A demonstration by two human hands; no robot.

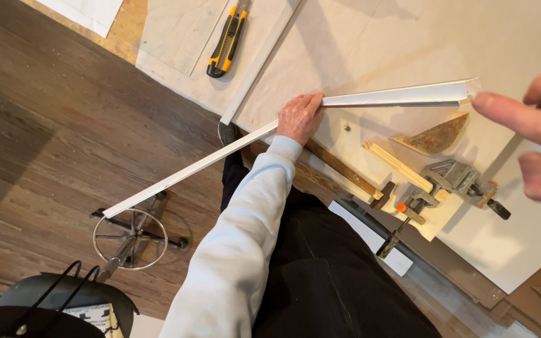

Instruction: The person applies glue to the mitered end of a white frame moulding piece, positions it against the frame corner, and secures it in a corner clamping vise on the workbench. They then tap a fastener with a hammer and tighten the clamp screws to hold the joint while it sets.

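My left hand (300, 116) grips a long white moulding strip (396, 97) near its middle, holding it across the pale worktable (377, 44). The strip's left end (111, 213) hangs out over the wooden floor; its mitred right end lies on the table. My right hand (533, 134) hovers close to the camera at the right edge, fingers apart, forefinger tip next to the strip's right end, holding nothing.
A yellow and black utility knife (226, 42) and a second white strip (259, 62) lie at the table's back. Metal clamps (455, 181) hold a wooden slat (397, 165) near a wedge-shaped wood offcut (436, 135). A stool (129, 241) stands on the floor.
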